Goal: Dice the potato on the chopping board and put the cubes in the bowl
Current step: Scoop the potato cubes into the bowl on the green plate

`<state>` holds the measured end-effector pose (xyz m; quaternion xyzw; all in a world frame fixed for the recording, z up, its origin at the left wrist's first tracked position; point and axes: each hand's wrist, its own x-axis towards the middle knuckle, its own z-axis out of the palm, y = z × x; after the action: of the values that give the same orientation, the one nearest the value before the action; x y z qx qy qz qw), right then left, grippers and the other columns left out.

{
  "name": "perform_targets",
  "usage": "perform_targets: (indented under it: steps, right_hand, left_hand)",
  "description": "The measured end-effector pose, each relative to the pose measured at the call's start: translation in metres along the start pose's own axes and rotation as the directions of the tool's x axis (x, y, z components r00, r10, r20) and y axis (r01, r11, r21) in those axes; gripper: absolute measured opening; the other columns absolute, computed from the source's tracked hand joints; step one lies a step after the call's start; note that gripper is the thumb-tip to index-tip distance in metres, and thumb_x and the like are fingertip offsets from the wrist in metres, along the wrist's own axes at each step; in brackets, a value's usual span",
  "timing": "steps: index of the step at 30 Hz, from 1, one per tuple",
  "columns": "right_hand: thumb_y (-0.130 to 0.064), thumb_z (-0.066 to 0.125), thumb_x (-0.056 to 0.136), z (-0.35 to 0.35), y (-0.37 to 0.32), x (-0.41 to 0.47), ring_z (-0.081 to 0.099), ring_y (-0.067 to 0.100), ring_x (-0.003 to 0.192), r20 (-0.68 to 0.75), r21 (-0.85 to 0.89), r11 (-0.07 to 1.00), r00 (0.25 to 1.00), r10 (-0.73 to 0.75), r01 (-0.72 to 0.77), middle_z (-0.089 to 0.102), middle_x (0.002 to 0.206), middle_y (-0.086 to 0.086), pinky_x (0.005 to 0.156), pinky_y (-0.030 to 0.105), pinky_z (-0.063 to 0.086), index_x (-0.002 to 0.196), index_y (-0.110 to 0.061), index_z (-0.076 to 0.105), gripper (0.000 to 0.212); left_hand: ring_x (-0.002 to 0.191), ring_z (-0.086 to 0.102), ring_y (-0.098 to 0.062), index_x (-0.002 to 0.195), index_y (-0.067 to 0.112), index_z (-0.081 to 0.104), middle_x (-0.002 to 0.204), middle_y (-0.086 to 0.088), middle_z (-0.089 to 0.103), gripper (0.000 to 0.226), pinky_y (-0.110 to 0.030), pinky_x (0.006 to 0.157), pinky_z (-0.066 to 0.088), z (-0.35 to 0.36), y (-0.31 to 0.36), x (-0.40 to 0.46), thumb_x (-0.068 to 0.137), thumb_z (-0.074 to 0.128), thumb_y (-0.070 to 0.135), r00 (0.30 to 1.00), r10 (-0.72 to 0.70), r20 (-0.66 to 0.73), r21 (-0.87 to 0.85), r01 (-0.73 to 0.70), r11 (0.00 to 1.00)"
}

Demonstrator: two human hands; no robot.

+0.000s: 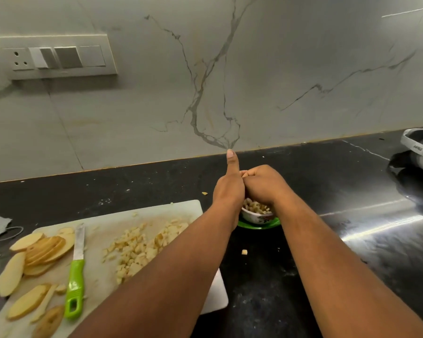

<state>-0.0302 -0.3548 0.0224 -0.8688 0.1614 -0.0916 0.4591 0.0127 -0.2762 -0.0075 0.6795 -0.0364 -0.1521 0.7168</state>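
**Cubes going into the bowl, more waiting on the board**

The counter (pixel 303 276) is carrying everything, so the board (pixel 156 215) is serving as the landmark here. It is lying to the left, with its near right corner poking out from under the left forearm.

On the board, a pile of cubes (pixel 132 250) is sitting at the middle, partly hidden by that forearm. Left of the pile, the knife (pixel 76 269) is lying flat with its green handle toward the person, parked there so both hands are free. Further left, uncut slices (pixel 47 250) are fanning out, waiting to be diced.

Just past the board's right edge, the bowl (pixel 257 217) is standing on a green saucer, already holding cubes. Both hands are meeting right above it, likely to funnel a scooped load in. The left hand (pixel 227 189) is standing edge-on with one finger pointing straight up; whether its other fingers are holding anything, I cannot tell. The right hand (pixel 264 184) is curling its fingers, apparently around a few pale cubes peeking out at the knuckles.

One stray cube (pixel 244 252) is lying on the counter, right of the board and nearer than the bowl.
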Motion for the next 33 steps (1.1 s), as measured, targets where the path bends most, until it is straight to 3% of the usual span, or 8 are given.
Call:
perform_targets:
  steps: [8,13,15,18,22,24,30,33]
  right_hand:
    - [-0.017,0.061,0.086,0.022,-0.009,-0.027,0.068,0.004,0.081,0.023,-0.126,0.985,0.993,-0.119,0.121,0.074,0.083,-0.016,0.076,0.031,0.055,0.07,-0.024,0.078,0.025]
    - [-0.017,0.062,0.086,0.019,-0.006,-0.022,0.068,0.02,0.071,-0.1,-0.05,0.978,0.974,-0.204,0.2,0.072,0.076,0.006,0.07,0.039,0.057,0.077,-0.014,0.074,0.016]
    - [-0.015,0.06,0.088,0.022,-0.004,-0.019,0.061,0.023,0.063,-0.08,0.004,0.98,0.977,-0.2,0.201,0.069,0.08,0.017,0.066,0.04,0.055,0.082,-0.005,0.071,0.016]
    - [-0.013,0.058,0.09,0.024,-0.003,-0.017,0.055,0.015,0.058,-0.064,0.044,0.979,0.978,-0.198,0.201,0.062,0.064,0.011,0.062,0.038,0.048,0.08,-0.005,0.071,0.018]
    - [-0.012,0.055,0.091,0.022,-0.003,-0.017,0.058,0.015,0.059,-0.07,0.053,0.972,0.972,-0.226,0.23,0.063,0.059,0.003,0.072,0.04,0.052,0.079,-0.007,0.072,0.022]
    - [-0.012,0.057,0.092,0.022,-0.002,-0.019,0.064,0.015,0.062,-0.074,0.031,0.967,0.965,-0.252,0.255,0.067,0.062,0.002,0.076,0.041,0.054,0.077,-0.011,0.073,0.022]
    - [-0.014,0.063,0.092,0.026,-0.002,-0.022,0.071,0.016,0.077,0.003,-0.123,0.96,0.968,-0.252,0.25,0.074,0.08,-0.002,0.071,0.033,0.057,0.086,-0.022,0.075,0.016]
    - [-0.018,0.065,0.092,0.027,-0.002,-0.023,0.069,0.011,0.081,-0.028,-0.171,0.941,0.953,-0.301,0.292,0.073,0.083,-0.006,0.072,0.031,0.056,0.087,-0.024,0.075,0.013]
  left_hand:
    - [0.111,0.071,-0.02,0.107,0.027,0.08,0.109,-0.002,0.079,0.093,-0.045,0.107,0.05,-0.046,-0.009,-0.033,0.073,0.034,0.1,0.993,0.081,0.09,-0.08,-0.074,0.994]
    - [0.1,0.07,0.002,0.136,0.021,0.064,0.121,0.006,0.072,0.091,-0.012,0.075,0.054,-0.064,-0.014,-0.042,0.077,0.033,0.083,0.941,0.246,0.234,-0.184,-0.205,0.961]
    - [0.107,0.07,-0.004,0.132,0.022,0.066,0.124,0.002,0.073,0.087,-0.015,0.078,0.055,-0.063,-0.011,-0.039,0.078,0.033,0.082,0.932,0.283,0.228,-0.178,-0.246,0.953]
    - [0.103,0.071,-0.005,0.123,0.022,0.069,0.115,0.003,0.075,0.079,-0.017,0.077,0.055,-0.063,-0.008,-0.035,0.085,0.031,0.079,0.938,0.293,0.185,-0.169,-0.263,0.95]
    - [0.115,0.065,-0.012,0.116,0.028,0.072,0.118,0.003,0.074,0.082,-0.039,0.113,0.045,-0.066,-0.01,-0.034,0.077,0.029,0.087,0.945,0.285,0.163,-0.137,-0.264,0.955]
    - [0.122,0.064,-0.017,0.114,0.029,0.073,0.122,0.0,0.074,0.085,-0.046,0.117,0.041,-0.067,-0.01,-0.036,0.073,0.03,0.09,0.947,0.277,0.16,-0.145,-0.255,0.956]
    - [0.111,0.071,-0.016,0.121,0.017,0.073,0.115,-0.004,0.078,0.08,-0.025,0.085,0.053,-0.067,-0.01,-0.035,0.095,0.027,0.078,0.962,0.242,0.127,-0.159,-0.221,0.962]
    - [0.111,0.072,-0.018,0.118,0.017,0.074,0.114,-0.006,0.078,0.077,-0.029,0.089,0.055,-0.066,-0.011,-0.033,0.097,0.029,0.076,0.959,0.257,0.122,-0.159,-0.237,0.958]
